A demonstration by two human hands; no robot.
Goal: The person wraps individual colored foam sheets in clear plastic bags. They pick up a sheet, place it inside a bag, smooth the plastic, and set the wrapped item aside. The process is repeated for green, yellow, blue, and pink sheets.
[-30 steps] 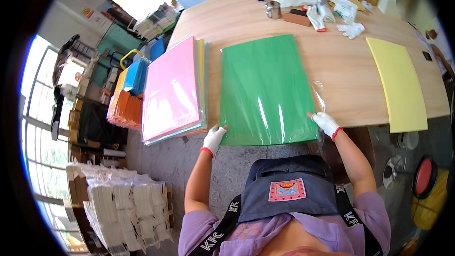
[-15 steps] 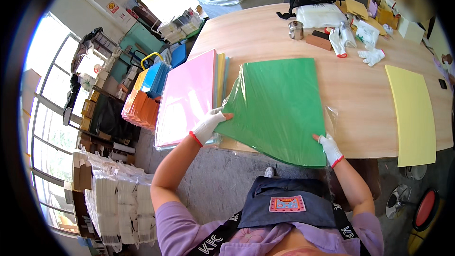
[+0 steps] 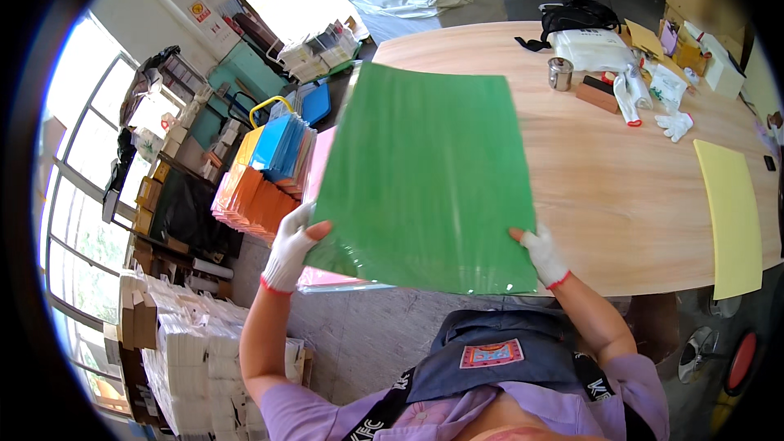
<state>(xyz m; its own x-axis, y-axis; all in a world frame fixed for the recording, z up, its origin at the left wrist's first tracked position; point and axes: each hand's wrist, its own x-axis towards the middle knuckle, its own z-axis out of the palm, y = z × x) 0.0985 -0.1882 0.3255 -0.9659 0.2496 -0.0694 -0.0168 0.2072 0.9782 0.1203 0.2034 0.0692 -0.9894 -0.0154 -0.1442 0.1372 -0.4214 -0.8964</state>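
Note:
Both my hands hold up a large green pack of card or paper (image 3: 429, 180), wrapped in clear, shiny film. My left hand (image 3: 287, 253), in a white glove with bare fingertips, grips its lower left corner, thumb on top. At the lower right edge my right hand (image 3: 545, 256), gloved the same way, pinches the pack with its thumb on the face. The pack is raised over a film-wrapped pink pack (image 3: 320, 165) at the table's left edge and hides most of it. The fingers beneath the green pack are hidden.
A pale wooden table (image 3: 604, 204) spreads ahead and to the right. A yellow sheet (image 3: 728, 216) hangs over its right edge. Farther back are a metal cup (image 3: 560, 73), a brown block (image 3: 597, 95), white gloves (image 3: 674, 125) and a black bag (image 3: 581, 16). Orange bundles (image 3: 255, 198) stand left.
The green pack has been lifted and carried left, from the bare table to over the pink pack. Both hands moved with it, and its crumpled left side now lies flatter.

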